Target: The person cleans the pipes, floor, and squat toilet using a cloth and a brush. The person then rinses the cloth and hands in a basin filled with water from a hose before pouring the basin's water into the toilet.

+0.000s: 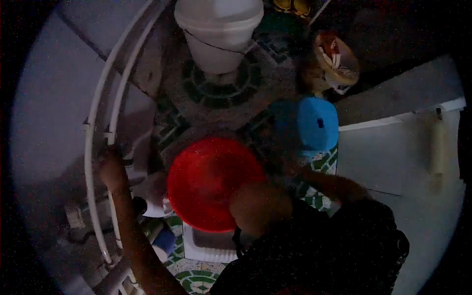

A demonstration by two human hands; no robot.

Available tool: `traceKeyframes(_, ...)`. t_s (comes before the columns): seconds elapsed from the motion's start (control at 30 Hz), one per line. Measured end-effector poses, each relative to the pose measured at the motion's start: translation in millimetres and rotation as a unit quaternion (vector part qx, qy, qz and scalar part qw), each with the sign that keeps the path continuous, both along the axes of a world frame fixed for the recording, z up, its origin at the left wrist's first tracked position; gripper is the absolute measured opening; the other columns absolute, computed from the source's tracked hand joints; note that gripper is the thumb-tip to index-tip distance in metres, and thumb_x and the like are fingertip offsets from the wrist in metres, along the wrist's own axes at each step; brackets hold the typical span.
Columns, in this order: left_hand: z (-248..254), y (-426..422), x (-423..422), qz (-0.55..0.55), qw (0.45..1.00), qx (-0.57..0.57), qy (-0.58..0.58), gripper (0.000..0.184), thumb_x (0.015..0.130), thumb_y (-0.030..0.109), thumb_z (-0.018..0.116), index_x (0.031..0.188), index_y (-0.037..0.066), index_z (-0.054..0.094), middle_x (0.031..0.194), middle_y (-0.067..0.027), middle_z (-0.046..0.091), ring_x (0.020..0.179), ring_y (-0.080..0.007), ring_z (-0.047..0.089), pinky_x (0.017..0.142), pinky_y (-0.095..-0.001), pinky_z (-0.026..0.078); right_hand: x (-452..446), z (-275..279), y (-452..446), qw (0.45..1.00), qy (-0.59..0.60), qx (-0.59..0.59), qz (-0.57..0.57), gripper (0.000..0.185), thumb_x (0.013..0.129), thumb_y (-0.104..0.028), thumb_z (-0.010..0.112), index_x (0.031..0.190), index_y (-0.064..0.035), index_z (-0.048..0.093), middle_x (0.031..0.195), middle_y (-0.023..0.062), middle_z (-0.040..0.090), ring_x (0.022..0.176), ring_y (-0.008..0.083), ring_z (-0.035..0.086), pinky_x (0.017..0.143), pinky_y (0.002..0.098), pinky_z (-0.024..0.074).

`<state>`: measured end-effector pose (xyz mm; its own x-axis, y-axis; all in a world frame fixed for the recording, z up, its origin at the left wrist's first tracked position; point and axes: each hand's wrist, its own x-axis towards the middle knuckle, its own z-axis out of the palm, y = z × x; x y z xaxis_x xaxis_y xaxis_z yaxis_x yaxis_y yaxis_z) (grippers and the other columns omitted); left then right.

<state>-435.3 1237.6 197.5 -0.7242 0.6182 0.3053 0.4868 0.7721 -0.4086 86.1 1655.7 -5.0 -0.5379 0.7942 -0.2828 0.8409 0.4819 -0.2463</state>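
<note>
My left hand reaches forward to the white pipes along the wall and is at a dark fitting on them. Its fingers are too dark to make out. My right arm extends inward past my knee. The right hand is a dark blur between the red basin and the blue plastic container. The round red basin lies in front of me, its near edge over a white squat toilet pan in the floor. What is inside the basin is unclear.
A lidded white bucket with a wire handle stands ahead. The blue container stands at the right, below a bin with scraps. A white door or panel borders the right. A blue-and-white cup-like item lies by the pipes.
</note>
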Motion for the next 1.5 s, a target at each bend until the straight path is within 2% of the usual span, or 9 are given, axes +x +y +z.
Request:
traceKeyframes(0.3, -13, 18, -2, 0.012, 0.997, -0.079, 0.017, 0.038, 0.102, 0.027, 0.058, 0.13, 0.0, 0.057, 0.109, -0.02, 0.072, 0.094, -0.0312, 0.074, 0.068, -0.0469, 0.063, 175, -1, 7, 0.961, -0.071, -0.131, -0.234, 0.034, 0.095, -0.014, 0.058, 0.128, -0.0079, 0.055, 0.123, 0.0183, 0.059, 0.104, 0.035, 0.064, 0.083, 0.0473, 0.0558)
traceKeyframes(0.6, 23, -5, 14, 0.098, 0.977, 0.012, -0.19, 0.038, 0.1, 0.024, 0.058, 0.13, 0.0, 0.057, 0.118, -0.0225, 0.07, 0.092, -0.0309, 0.074, 0.068, -0.0457, 0.062, -34, 40, 115, 0.975, 0.154, -0.093, -0.134, 0.046, 0.093, -0.01, 0.057, 0.139, -0.0073, 0.049, 0.135, 0.0182, 0.054, 0.113, 0.0363, 0.061, 0.089, 0.0465, 0.0547)
traceKeyframes(0.83, 85, 42, 77, 0.097, 0.988, -0.026, -0.12, 0.042, 0.099, 0.024, 0.058, 0.134, 0.0, 0.056, 0.128, -0.0215, 0.066, 0.098, -0.0281, 0.073, 0.066, -0.0438, 0.061, -165, 63, 69, 0.918, 0.355, -0.162, -0.07, 0.057, 0.092, -0.007, 0.056, 0.148, -0.0069, 0.044, 0.144, 0.0181, 0.05, 0.119, 0.0372, 0.059, 0.095, 0.0459, 0.0539)
traceKeyframes(0.93, 88, 27, 124, 0.003, 0.977, -0.209, 0.043, 0.043, 0.101, 0.029, 0.058, 0.132, 0.0, 0.056, 0.12, -0.0182, 0.069, 0.083, -0.0302, 0.074, 0.065, -0.0445, 0.06, -260, 100, 31, 0.869, 0.476, -0.134, 0.035, 0.061, 0.092, -0.006, 0.056, 0.151, -0.0067, 0.042, 0.148, 0.0181, 0.048, 0.122, 0.0376, 0.058, 0.097, 0.0456, 0.0536)
traceKeyframes(1.03, 80, 31, 92, 0.046, 0.997, -0.045, -0.045, 0.046, 0.097, 0.029, 0.066, 0.13, -0.001, 0.057, 0.113, -0.018, 0.069, 0.08, -0.0306, 0.073, 0.066, -0.043, 0.06, -377, 161, 9, 0.813, 0.552, -0.007, 0.185, 0.065, 0.091, -0.004, 0.056, 0.155, -0.0065, 0.04, 0.152, 0.018, 0.047, 0.125, 0.038, 0.057, 0.099, 0.0453, 0.0532)
traceKeyframes(1.2, 54, -8, 100, 0.024, 0.998, -0.053, -0.029, 0.046, 0.093, 0.02, 0.068, 0.131, -0.003, 0.056, 0.101, -0.0175, 0.071, 0.073, -0.0257, 0.072, 0.06, -0.0359, 0.059, -459, 200, 7, 0.824, 0.331, 0.286, 0.36, 0.064, 0.095, -0.006, 0.053, 0.157, -0.0141, 0.041, 0.16, 0.0134, 0.042, 0.124, 0.0407, 0.058, 0.098, 0.0489, 0.0551)
traceKeyframes(1.3, 65, -8, 124, 0.032, 0.997, -0.076, 0.002, 0.047, 0.092, 0.017, 0.068, 0.132, -0.004, 0.055, 0.103, -0.0181, 0.07, 0.071, -0.0247, 0.071, 0.058, -0.0357, 0.058, -519, 159, 99, 0.802, 0.439, 0.36, 0.187, 0.057, 0.095, -0.007, 0.054, 0.151, -0.0143, 0.048, 0.158, 0.0109, 0.044, 0.121, 0.0389, 0.061, 0.093, 0.0487, 0.0578)
traceKeyframes(1.4, 40, -39, 111, -0.019, 0.996, -0.062, -0.054, 0.044, 0.093, 0.018, 0.067, 0.128, -0.005, 0.055, 0.106, -0.0196, 0.068, 0.074, -0.026, 0.069, 0.058, -0.0373, 0.058, -506, 263, 139, 0.925, 0.187, 0.312, 0.114, 0.049, 0.091, -0.008, 0.058, 0.14, -0.0069, 0.056, 0.153, 0.0157, 0.048, 0.12, 0.0391, 0.062, 0.092, 0.0513, 0.0581)
traceKeyframes(1.5, 89, 2, 138, 0.02, 0.996, -0.033, -0.081, 0.042, 0.094, 0.02, 0.067, 0.125, -0.006, 0.055, 0.101, -0.019, 0.067, 0.075, -0.0275, 0.069, 0.058, -0.0386, 0.058, -513, 270, 189, 0.924, 0.223, 0.299, 0.077, 0.048, 0.09, -0.009, 0.059, 0.139, -0.0058, 0.058, 0.151, 0.0172, 0.05, 0.122, 0.0401, 0.061, 0.096, 0.0528, 0.0548)
